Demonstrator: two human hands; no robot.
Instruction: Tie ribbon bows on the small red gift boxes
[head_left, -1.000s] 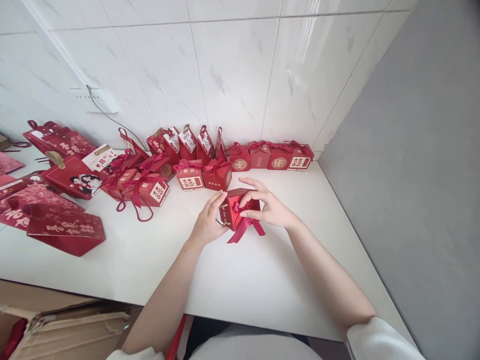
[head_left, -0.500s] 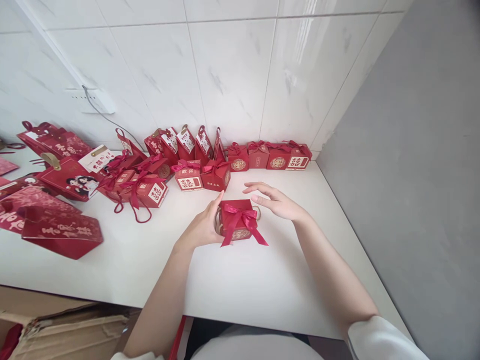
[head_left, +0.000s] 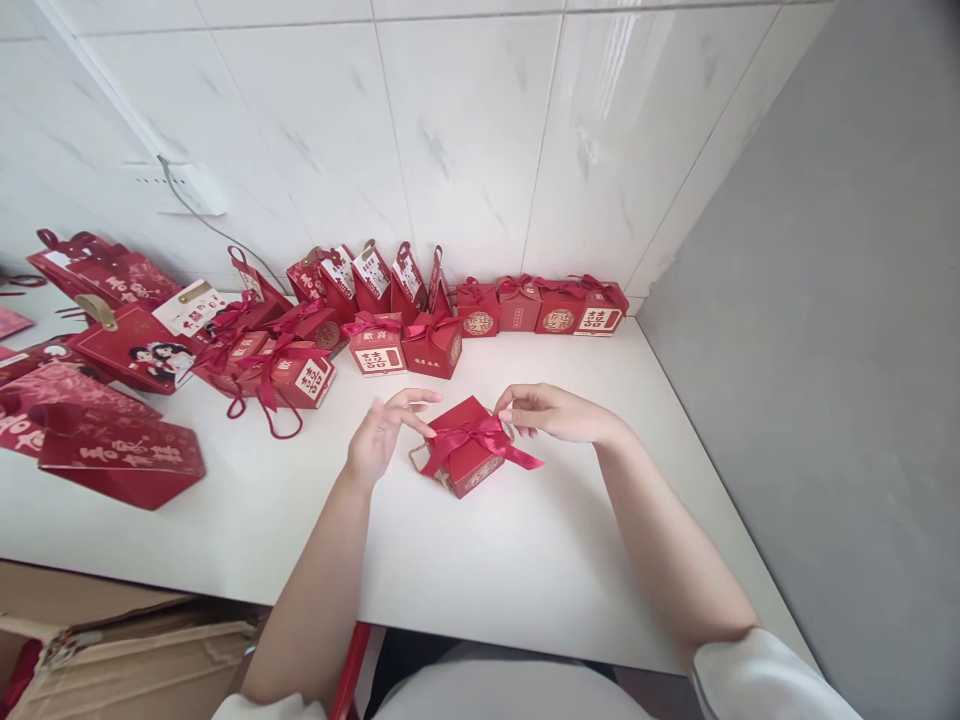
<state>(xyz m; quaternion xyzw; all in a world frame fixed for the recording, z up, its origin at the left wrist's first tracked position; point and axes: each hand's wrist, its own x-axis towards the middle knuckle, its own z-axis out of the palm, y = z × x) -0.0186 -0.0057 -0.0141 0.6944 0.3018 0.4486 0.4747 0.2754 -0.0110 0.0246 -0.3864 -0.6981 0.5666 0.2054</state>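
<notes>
Just beside right grip: red box.

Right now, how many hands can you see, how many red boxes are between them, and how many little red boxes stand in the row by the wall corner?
hands: 2, the left hand and the right hand
red box between the hands: 1
little red boxes in the corner row: 4
total: 7

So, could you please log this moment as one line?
left hand open beside ribbon | right hand pinching ribbon | red box resting on table | more boxes along wall
</notes>
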